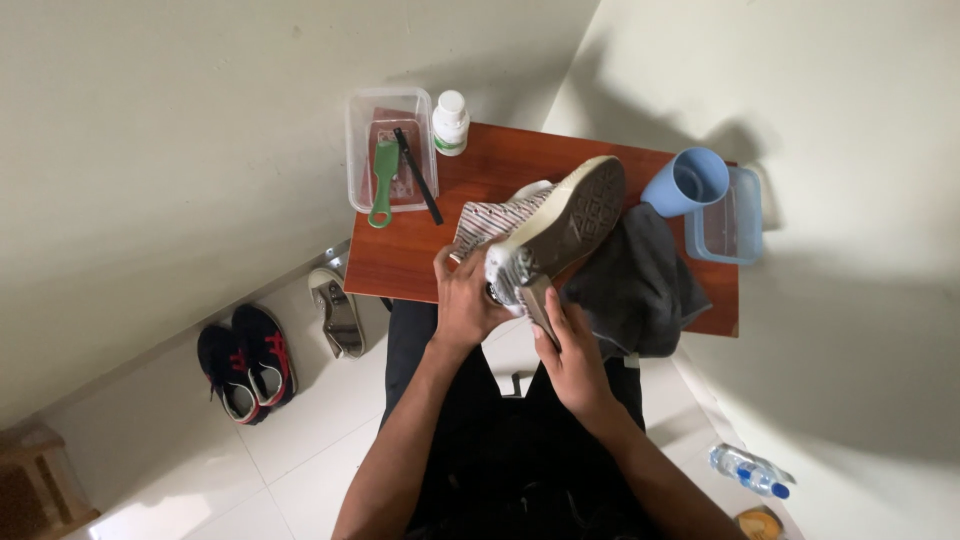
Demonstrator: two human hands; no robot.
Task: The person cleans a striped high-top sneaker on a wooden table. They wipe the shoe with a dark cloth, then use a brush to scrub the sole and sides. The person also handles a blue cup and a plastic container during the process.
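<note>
Head view: we hold a striped sneaker (545, 225) sole-up over the near edge of the wooden table (480, 170). Our left hand (465, 300) clasps its heel; our right hand (570, 350) closes on a small brush-like tool at the heel. Grey cloth (640, 285) lies right, blue cup (690, 180) farther. Sole looks partly cleaned; we cannot tell.

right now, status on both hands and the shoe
Left hand grips striped sneaker, sole up. Right hand holds its heel end. Dark cloth under it.
</note>
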